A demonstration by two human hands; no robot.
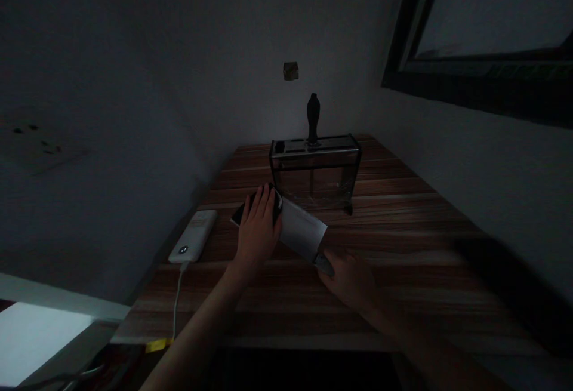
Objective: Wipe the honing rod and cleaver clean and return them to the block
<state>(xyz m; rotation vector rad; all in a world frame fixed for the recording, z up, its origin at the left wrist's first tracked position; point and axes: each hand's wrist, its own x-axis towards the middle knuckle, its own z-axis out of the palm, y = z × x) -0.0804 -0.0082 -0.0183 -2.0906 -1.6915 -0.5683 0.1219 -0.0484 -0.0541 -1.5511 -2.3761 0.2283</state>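
Note:
My right hand (348, 276) is closed around the dark handle of a cleaver (301, 227). The broad grey blade slants up and left over the wooden table. At the blade's far end my left hand (259, 224) presses a flat black piece with a pale edge (278, 201), its fingers laid across the top. That piece covers the blade tip, and its kind is too dark to make out. Just behind stands a knife rack (315, 145) with clear sides, holding an upright black-handled tool (313, 117).
A white power bank (194, 237) with a cable (178, 300) lies on the left of the wood-grain table (403, 224). A dark blurred object (505, 283) is at the right edge. Walls border the table, and a dark frame (474, 95) hangs on the right.

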